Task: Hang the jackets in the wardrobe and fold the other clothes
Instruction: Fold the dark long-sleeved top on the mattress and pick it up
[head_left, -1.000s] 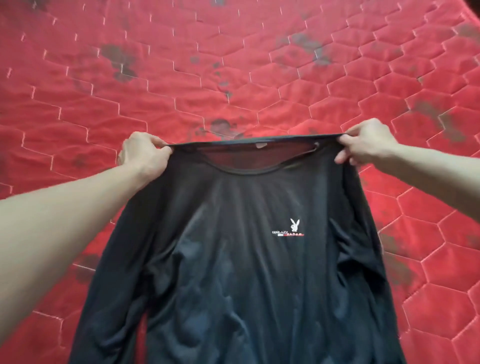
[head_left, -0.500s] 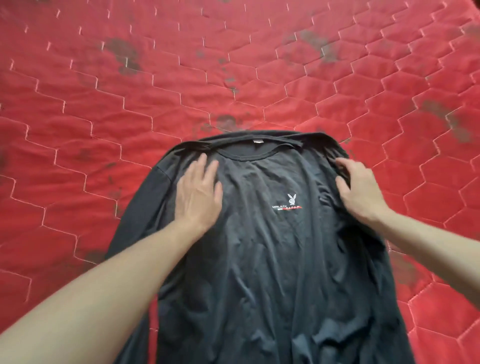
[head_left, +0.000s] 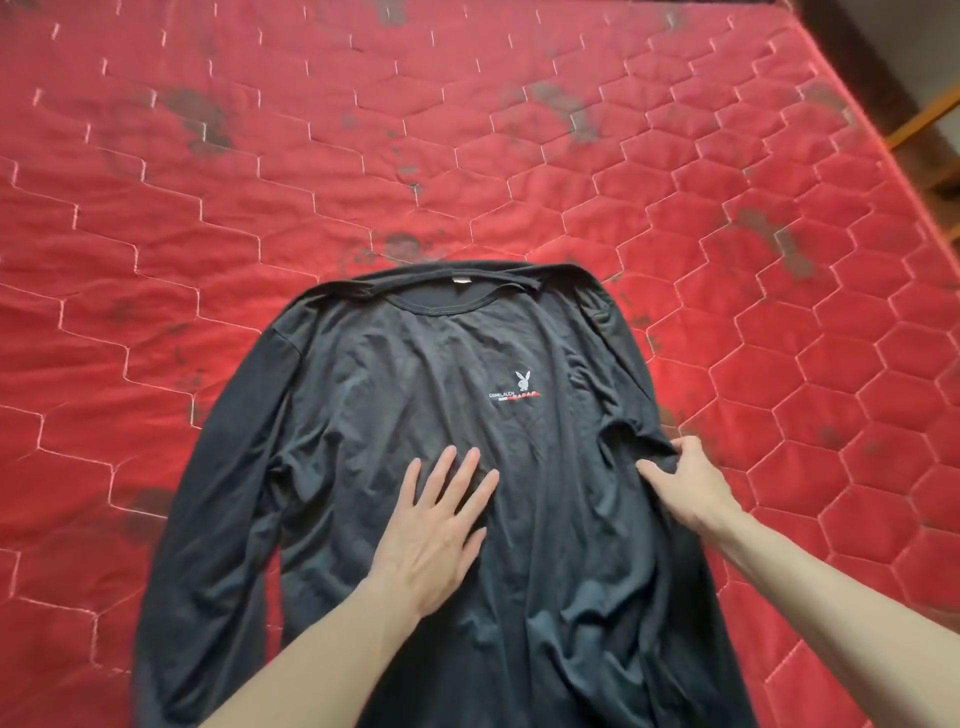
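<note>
A black long-sleeved shirt (head_left: 415, 374) with a small white rabbit logo lies front up on the red quilted mattress (head_left: 467, 156), collar away from me. My left hand (head_left: 434, 530) presses flat on the middle of its chest, fingers straight and spread. My right hand (head_left: 685, 486) is at the shirt's right side below the armpit, where its fingers bunch a fold of the fabric. The left sleeve lies straight down along the body. The right sleeve is rumpled along the side.
The mattress carries dark stains and runs well beyond the shirt on the left, far and right sides. Its right edge (head_left: 852, 104) shows at the top right, with a wooden piece (head_left: 930, 114) and dark floor past it.
The shirt, held up by the shoulders a second ago, now lies on the mattress. Both hands have slid from the shoulders down toward me, the left to mid-chest, the right to the side.
</note>
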